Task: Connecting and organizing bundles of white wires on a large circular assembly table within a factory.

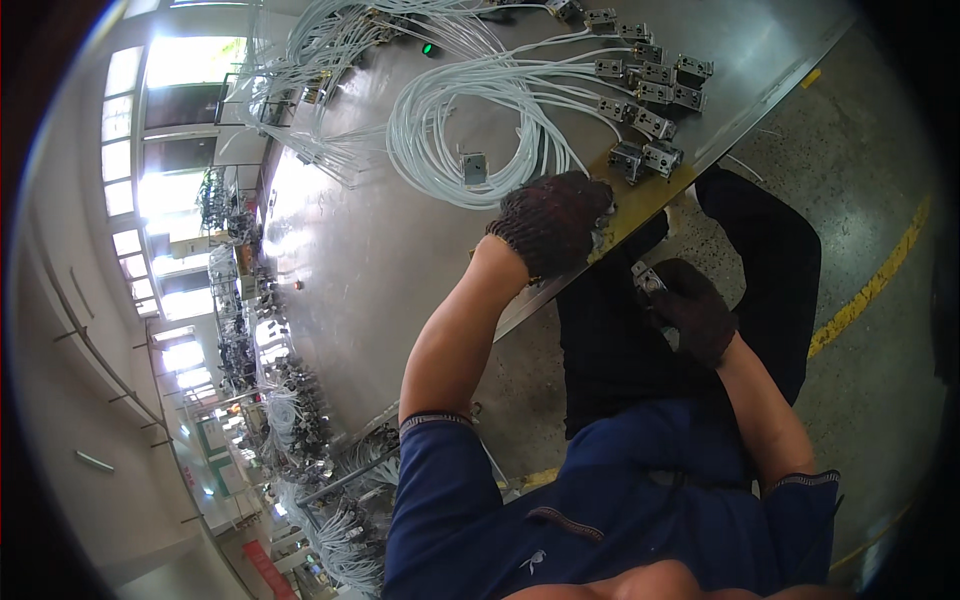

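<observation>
Both my hands wear dark knitted gloves. My left hand is at the edge of the metal table, fingers curled downward; a small light piece shows by its fingertips, but what it grips is hidden. In front of my lap, my right hand holds a small silver metal bracket between thumb and fingers. Just beyond my left hand lies a coil of clear thin tubing. Its ends run to several boxy metal fittings near the table's right edge. One square metal fitting sits alone inside the coil.
More bundled tubing covers the far side of the metal table. A small green light shows there. Racks hung with metal parts and tubing line the left. Yellow stripes mark the floor at right.
</observation>
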`<state>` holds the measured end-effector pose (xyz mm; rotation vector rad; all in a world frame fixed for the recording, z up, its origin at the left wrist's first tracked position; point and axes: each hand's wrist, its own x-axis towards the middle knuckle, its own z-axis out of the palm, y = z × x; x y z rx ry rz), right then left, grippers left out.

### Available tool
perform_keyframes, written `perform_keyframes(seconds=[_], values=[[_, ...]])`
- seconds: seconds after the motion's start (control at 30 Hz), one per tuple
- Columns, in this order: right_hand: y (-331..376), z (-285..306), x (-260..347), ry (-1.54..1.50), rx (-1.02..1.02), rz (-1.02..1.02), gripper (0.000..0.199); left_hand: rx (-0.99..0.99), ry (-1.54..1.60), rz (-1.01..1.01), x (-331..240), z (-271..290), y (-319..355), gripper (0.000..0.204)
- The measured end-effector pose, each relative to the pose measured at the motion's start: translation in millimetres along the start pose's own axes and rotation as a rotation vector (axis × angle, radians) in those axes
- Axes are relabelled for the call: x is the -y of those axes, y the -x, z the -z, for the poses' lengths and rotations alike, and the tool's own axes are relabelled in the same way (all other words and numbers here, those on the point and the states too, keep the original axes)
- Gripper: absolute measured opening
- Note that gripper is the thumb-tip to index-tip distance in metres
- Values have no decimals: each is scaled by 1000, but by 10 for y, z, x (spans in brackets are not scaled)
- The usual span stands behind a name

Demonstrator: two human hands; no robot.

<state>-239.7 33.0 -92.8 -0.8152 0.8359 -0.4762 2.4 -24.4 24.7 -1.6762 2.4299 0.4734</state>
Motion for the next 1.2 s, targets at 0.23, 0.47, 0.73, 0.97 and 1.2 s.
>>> perform_keyframes(seconds=[0.23, 0.47, 0.73, 0.97, 1.2], values=[[-21, -185, 236, 21, 48, 79, 28, 26, -3, 64, 8, -31, 70, 47], [-78, -386, 415, -17, 39, 90, 28, 17, -15, 37, 59, -43, 18, 42], [-120, -478, 447, 61, -44, 87, 29, 14, 1, -29, 122, -78, -20, 44], [-124, -484, 476, 11, -25, 95, 33, -76, 25, -88, 179, -133, 3, 43], [-161, -508, 432, 2, -30, 88, 38, -95, 72, -69, 148, -95, 12, 34]])
